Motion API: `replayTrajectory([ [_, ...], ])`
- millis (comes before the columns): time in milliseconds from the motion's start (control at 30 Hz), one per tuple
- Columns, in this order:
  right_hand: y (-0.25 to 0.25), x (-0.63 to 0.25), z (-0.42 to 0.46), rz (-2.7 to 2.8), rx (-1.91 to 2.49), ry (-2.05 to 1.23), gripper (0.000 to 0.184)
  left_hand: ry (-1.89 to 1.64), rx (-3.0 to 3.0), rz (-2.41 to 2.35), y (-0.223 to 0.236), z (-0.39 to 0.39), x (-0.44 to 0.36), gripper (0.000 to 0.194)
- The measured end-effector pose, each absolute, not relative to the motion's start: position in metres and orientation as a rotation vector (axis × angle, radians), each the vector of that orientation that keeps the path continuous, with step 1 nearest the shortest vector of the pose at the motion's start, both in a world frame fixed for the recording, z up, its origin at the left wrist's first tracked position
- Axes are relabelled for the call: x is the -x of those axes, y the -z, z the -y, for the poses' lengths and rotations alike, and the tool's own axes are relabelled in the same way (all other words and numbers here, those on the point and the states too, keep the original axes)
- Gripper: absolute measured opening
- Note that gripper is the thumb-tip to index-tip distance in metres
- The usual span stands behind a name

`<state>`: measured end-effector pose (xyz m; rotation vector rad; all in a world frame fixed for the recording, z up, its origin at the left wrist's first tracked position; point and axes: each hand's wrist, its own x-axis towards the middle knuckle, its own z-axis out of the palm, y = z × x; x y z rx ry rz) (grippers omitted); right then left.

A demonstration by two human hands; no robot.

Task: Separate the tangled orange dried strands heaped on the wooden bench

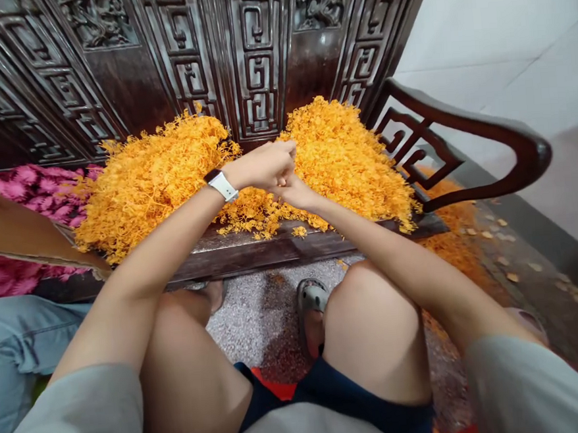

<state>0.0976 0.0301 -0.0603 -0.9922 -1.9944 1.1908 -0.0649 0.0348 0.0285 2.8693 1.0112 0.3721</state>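
My left hand (264,164), with a white-banded watch (222,185) on its wrist, is closed in front of the gap between two orange piles. Just beneath it, my right hand (293,192) is closed too, its fingers meeting those of the left. Whatever the fingers pinch is hidden or too small to make out. To the left rises a heap of orange dried flowers (152,173) with fine frilly sprigs. A second orange heap (344,160) lies to the right. Loose sprigs (257,222) are scattered between the heaps, below my hands.
The piles rest on a dark carved wooden bench (271,251) with a curved armrest (501,129) on the right. Magenta dried flowers (34,188) and a cardboard piece (17,225) are at left. Beside me shows another person's jeans-clad leg (21,354). Orange bits (458,224) litter the floor.
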Motion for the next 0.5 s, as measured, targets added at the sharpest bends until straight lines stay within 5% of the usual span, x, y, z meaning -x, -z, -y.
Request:
replayTrajectory([
  [100, 0.068, -0.082, -0.032, 1.790, 1.091, -1.408, 0.026, -0.311, -2.809, -1.080, -0.024, -0.041, 0.077, 0.017],
  [267, 0.058, -0.081, -0.037, 1.565, 0.998, -1.507, 0.041, -0.029, -2.532, -1.378, -0.008, -0.057, 0.147, 0.094],
  [500, 0.035, -0.086, -0.018, 1.586, 0.954, -1.576, 0.040, 0.348, -2.653, -1.820, 0.052, -0.054, 0.186, 0.089],
])
